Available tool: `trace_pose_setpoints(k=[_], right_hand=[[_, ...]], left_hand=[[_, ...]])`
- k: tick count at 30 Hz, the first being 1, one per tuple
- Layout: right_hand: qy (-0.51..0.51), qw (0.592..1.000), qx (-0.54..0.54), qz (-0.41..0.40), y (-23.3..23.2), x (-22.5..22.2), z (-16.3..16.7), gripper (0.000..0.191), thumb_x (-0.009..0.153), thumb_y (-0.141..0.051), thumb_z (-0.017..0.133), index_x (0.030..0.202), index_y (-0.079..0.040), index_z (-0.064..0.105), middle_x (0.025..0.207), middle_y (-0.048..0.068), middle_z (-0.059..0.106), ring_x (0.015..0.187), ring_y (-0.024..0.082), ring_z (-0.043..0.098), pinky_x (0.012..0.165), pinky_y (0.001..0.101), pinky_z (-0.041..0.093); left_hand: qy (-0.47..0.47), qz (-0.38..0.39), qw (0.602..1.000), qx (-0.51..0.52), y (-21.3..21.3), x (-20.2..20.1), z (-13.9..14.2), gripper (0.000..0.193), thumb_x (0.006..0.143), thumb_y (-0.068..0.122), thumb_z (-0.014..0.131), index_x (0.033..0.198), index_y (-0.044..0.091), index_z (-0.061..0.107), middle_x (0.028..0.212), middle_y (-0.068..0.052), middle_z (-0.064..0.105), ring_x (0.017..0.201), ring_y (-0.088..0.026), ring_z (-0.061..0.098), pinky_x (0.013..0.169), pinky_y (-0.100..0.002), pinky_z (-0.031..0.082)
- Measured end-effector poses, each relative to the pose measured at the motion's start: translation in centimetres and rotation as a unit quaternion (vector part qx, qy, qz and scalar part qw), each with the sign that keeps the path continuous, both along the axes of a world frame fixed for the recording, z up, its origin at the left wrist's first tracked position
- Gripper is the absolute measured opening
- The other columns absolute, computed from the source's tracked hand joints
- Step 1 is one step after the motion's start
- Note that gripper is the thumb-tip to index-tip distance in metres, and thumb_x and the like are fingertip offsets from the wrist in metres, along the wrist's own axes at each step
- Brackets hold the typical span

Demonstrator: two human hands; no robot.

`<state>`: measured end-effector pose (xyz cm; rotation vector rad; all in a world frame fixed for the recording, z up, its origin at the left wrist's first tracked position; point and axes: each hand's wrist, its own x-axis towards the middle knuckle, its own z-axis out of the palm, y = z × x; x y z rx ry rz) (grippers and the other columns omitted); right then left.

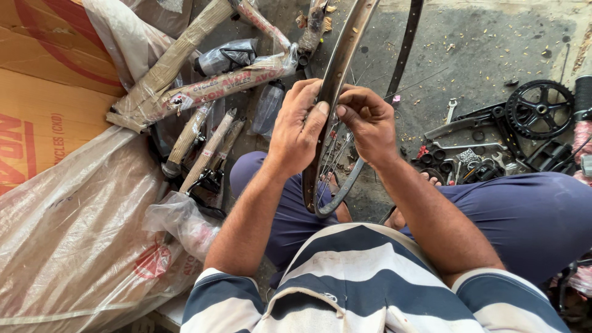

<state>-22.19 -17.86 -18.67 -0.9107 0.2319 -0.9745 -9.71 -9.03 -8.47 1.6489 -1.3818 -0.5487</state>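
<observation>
A dark metal bicycle wheel rim (338,68) stands upright between my knees, its lower arc near my lap. My left hand (297,126) grips the rim from the left, thumb pressed on its edge. On the right of the rim, my right hand (369,123) pinches something small at the rim's edge; thin spokes (333,154) hang inside the rim under both hands. What the fingertips pinch is too small to tell.
A paper-wrapped bicycle frame (209,86) and clear plastic sheeting (74,222) lie at the left on cardboard (43,92). A black chainwheel with crank (539,108), spanners and small parts (468,154) lie on the concrete floor at the right.
</observation>
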Motion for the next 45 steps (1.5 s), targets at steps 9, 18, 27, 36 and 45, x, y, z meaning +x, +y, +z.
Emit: trace_pose_setpoints(k=[9, 18, 27, 36, 45], right_hand=[[-0.057, 0.993, 0.024, 0.098, -0.5, 0.4, 0.4, 0.024, 0.111, -0.014, 0.064, 0.126, 0.004, 0.070, 0.112, 0.008, 0.073, 0.102, 0.012, 0.066, 0.094, 0.0269, 0.054], [-0.109, 0.973, 0.141, 0.150, -0.8, -0.5, 0.2, 0.022, 0.103, -0.012, 0.067, 0.122, 0.000, 0.068, 0.114, 0.011, 0.074, 0.104, 0.016, 0.071, 0.097, 0.0292, 0.058], [0.041, 0.962, 0.178, 0.203, -1.2, -1.2, 1.2, 0.036, 0.096, -0.014, 0.072, 0.130, -0.005, 0.065, 0.098, 0.002, 0.071, 0.080, 0.009, 0.067, 0.067, 0.0228, 0.053], [-0.048, 0.970, 0.174, 0.161, 2.4, -1.9, -0.7, 0.028, 0.106, -0.022, 0.059, 0.126, -0.002, 0.060, 0.107, 0.004, 0.065, 0.095, 0.012, 0.064, 0.083, 0.0271, 0.053], [-0.008, 0.987, 0.149, 0.059, 5.3, -0.8, -1.8, 0.044, 0.116, -0.048, 0.048, 0.125, -0.006, 0.058, 0.091, 0.001, 0.062, 0.076, 0.008, 0.059, 0.062, 0.0214, 0.047]], left_hand=[[-0.051, 0.015, 0.998, -0.022, 0.1, -0.6, -0.5, 0.037, 0.102, 0.017, 0.051, 0.135, 0.004, 0.062, 0.139, -0.014, 0.059, 0.133, -0.031, 0.053, 0.118, -0.043, 0.040], [-0.048, -0.004, 0.999, -0.022, 0.1, -0.9, -1.0, 0.038, 0.103, 0.019, 0.051, 0.137, 0.004, 0.060, 0.141, -0.014, 0.057, 0.135, -0.031, 0.052, 0.119, -0.043, 0.041], [0.240, -0.177, 0.954, 0.005, -0.2, 1.5, -1.4, 0.031, 0.109, 0.011, 0.052, 0.137, 0.006, 0.065, 0.152, -0.014, 0.047, 0.142, -0.030, 0.048, 0.119, -0.040, 0.042], [-0.133, -0.096, 0.979, -0.125, 0.3, 1.5, -3.8, 0.029, 0.080, 0.007, 0.084, 0.105, 0.010, 0.070, 0.113, -0.004, 0.069, 0.122, -0.027, 0.060, 0.107, -0.042, 0.048], [0.002, -0.051, 0.983, -0.175, 1.3, 0.8, -5.1, 0.030, 0.083, 0.006, 0.084, 0.110, 0.008, 0.071, 0.107, -0.007, 0.068, 0.109, -0.025, 0.064, 0.095, -0.036, 0.054]])
